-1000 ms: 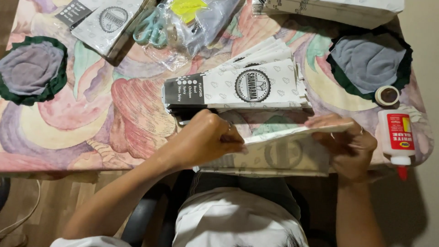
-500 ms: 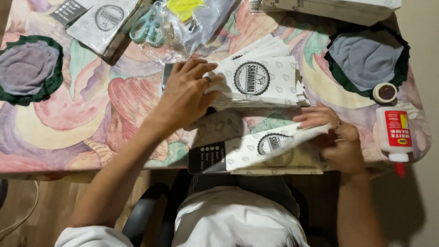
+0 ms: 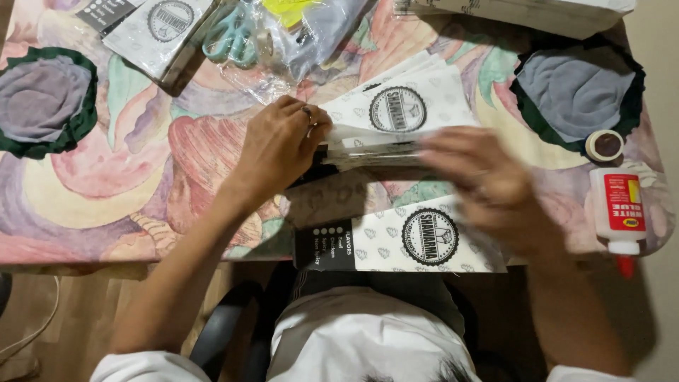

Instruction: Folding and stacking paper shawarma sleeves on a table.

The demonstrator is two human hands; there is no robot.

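My left hand (image 3: 279, 152) grips the left end of a fanned stack of white paper sleeves (image 3: 407, 106) with a round black emblem, fingers curled over its black end. Blurred by motion, my right hand (image 3: 481, 187) hovers with spread fingers over the stack's lower right edge and holds nothing. A single paper sleeve (image 3: 417, 240), white with a black end, lies flat at the table's near edge, below both hands and touched by neither.
A white glue bottle (image 3: 617, 212) and a tape roll (image 3: 605, 145) sit at the right edge. Round grey-and-green cloth mats (image 3: 39, 99) (image 3: 580, 88) lie left and right. A clear plastic bag with teal scissors (image 3: 233, 35) and more sleeves (image 3: 159, 25) lie at the back.
My left hand went from the single sleeve up to the stack and stays there. My right hand has let go of that sleeve, now flat at the near edge, and moved up toward the stack.
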